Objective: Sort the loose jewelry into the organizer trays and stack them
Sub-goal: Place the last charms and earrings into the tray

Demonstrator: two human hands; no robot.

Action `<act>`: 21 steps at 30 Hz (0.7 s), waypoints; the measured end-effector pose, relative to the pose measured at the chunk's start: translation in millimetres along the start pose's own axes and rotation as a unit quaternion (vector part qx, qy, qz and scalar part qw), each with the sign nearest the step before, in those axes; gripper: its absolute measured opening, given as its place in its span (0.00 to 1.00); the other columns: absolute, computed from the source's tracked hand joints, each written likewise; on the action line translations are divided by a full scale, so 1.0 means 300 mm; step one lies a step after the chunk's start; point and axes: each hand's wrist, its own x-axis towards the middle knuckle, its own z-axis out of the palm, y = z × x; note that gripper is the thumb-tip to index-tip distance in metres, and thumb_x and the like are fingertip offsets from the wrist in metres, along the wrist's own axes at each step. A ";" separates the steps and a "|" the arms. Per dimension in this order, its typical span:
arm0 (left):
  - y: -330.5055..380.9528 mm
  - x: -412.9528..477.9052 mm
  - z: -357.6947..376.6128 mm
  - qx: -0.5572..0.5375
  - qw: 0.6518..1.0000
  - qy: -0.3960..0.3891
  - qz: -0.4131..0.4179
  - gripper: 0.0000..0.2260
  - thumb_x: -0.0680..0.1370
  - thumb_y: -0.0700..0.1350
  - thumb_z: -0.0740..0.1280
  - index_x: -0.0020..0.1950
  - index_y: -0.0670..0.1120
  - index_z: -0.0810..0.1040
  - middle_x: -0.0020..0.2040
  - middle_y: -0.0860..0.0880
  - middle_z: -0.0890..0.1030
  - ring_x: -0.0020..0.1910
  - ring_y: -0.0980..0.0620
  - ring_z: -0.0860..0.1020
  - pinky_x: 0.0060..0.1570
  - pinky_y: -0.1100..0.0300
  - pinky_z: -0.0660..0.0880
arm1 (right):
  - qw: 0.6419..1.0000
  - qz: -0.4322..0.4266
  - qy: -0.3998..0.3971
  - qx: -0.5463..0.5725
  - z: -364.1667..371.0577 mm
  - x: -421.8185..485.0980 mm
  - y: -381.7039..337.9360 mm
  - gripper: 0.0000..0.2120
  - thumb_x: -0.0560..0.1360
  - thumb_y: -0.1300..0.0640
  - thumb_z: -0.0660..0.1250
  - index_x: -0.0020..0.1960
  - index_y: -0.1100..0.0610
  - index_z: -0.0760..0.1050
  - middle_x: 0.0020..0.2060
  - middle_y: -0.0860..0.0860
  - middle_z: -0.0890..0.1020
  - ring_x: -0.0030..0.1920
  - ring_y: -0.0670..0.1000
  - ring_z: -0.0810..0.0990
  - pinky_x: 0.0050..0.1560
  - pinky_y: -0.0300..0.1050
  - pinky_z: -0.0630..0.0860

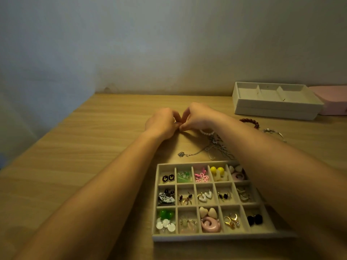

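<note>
1. Both hands are meeting just beyond the divided tray (212,236). The left hand (162,121) and right hand (197,117) are curling their fingers in and pinching a tiny shiny piece (175,120), way too small to make out.
2. The tray is sitting on the worktop (93,137) with earrings (204,196) filling its compartments, and the right forearm is covering its far right corner.
3. A chain tangle (217,145) is lying right behind the tray, and a pearl bracelet (206,131) is half hiding under the right wrist.
4. Beyond the tray to the right, a red bead bracelet (251,121) is peeking out past the forearm, near a silver bangle (274,133).
5. Further back on that side, white trays (272,109) are sitting stacked, and a pink box (334,102) is getting cut off by the frame edge.
</note>
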 end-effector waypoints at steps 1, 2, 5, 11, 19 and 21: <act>0.006 -0.003 -0.004 -0.008 1.000 0.002 0.007 0.04 0.76 0.52 0.71 0.51 0.57 0.82 0.53 0.49 0.83 0.55 0.46 0.80 0.56 0.50 0.78 | 1.000 -0.005 0.004 0.006 0.001 -0.003 0.005 0.12 0.71 0.49 0.78 0.53 0.50 0.84 0.47 0.49 0.83 0.49 0.51 0.80 0.46 0.43 0.74; 0.011 -0.006 -0.010 -0.023 1.000 0.004 0.014 0.03 0.77 0.51 0.71 0.50 0.57 0.82 0.52 0.49 0.83 0.53 0.46 0.80 0.55 0.49 0.78 | 1.000 -0.010 0.011 0.013 0.001 -0.009 0.009 0.11 0.72 0.50 0.77 0.53 0.52 0.84 0.46 0.50 0.84 0.49 0.52 0.81 0.46 0.44 0.74; 0.042 -0.033 -0.038 -0.069 0.997 0.014 0.035 0.02 0.81 0.48 0.67 0.50 0.53 0.80 0.48 0.50 0.82 0.50 0.48 0.80 0.53 0.49 0.79 | 0.998 -0.032 0.043 0.038 -0.012 -0.040 0.014 0.07 0.76 0.53 0.73 0.52 0.54 0.84 0.44 0.50 0.84 0.48 0.53 0.82 0.48 0.49 0.79; 0.161 -0.153 -0.129 -0.207 0.977 0.006 0.048 0.08 0.82 0.49 0.66 0.56 0.47 0.75 0.49 0.48 0.81 0.44 0.51 0.80 0.41 0.58 0.81 | 0.988 -0.075 0.039 0.126 -0.137 -0.231 0.008 0.05 0.79 0.56 0.70 0.52 0.55 0.83 0.43 0.50 0.84 0.44 0.50 0.84 0.42 0.42 0.80; 0.349 -0.370 -0.190 -0.387 0.921 -0.017 0.049 0.13 0.77 0.54 0.70 0.52 0.46 0.74 0.40 0.48 0.81 0.34 0.54 0.77 0.35 0.58 0.77 | 0.978 -0.090 0.010 0.186 -0.241 -0.538 0.031 0.11 0.77 0.61 0.70 0.59 0.53 0.78 0.47 0.52 0.83 0.45 0.50 0.84 0.45 0.44 0.83; 0.390 -0.415 -0.186 -0.394 0.917 -0.020 0.057 0.14 0.77 0.54 0.70 0.52 0.43 0.76 0.38 0.49 0.81 0.31 0.56 0.76 0.33 0.60 0.76 | 0.975 -0.096 0.021 0.198 -0.251 -0.609 0.044 0.09 0.79 0.60 0.68 0.57 0.50 0.79 0.46 0.51 0.83 0.44 0.51 0.84 0.47 0.48 0.84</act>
